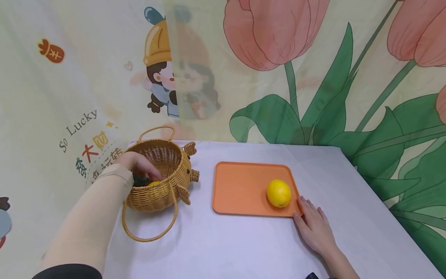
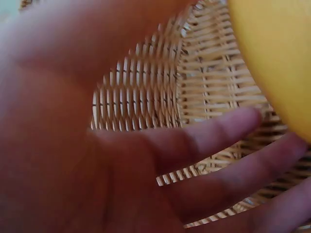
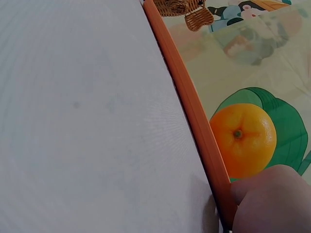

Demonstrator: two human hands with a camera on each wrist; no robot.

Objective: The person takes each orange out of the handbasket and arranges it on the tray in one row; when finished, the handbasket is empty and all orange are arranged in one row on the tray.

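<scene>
Inside a woven basket shaped like a pig (image 1: 150,203) is my left hand (image 1: 139,162). Its fingers (image 2: 214,136) are spread and fairly straight, with fingertips at the edge of a smooth yellow fruit (image 2: 282,53). That fruit's kind does not show, and most of it is hidden in the head view. A dark green thing (image 1: 140,180) lies by the hand in the basket. My right hand (image 1: 315,228) holds the near right corner of an orange tray (image 1: 240,188), thumb and fingers on either side of the corner. An orange (image 3: 245,138) sits on the tray's right part.
A white cloth covers the table (image 1: 244,248). One basket handle (image 1: 150,240) lies out over the cloth; the other handle (image 1: 156,127) stands up behind. A printed curtain (image 1: 202,77) with tulips and cartoon figures hangs along the back and sides.
</scene>
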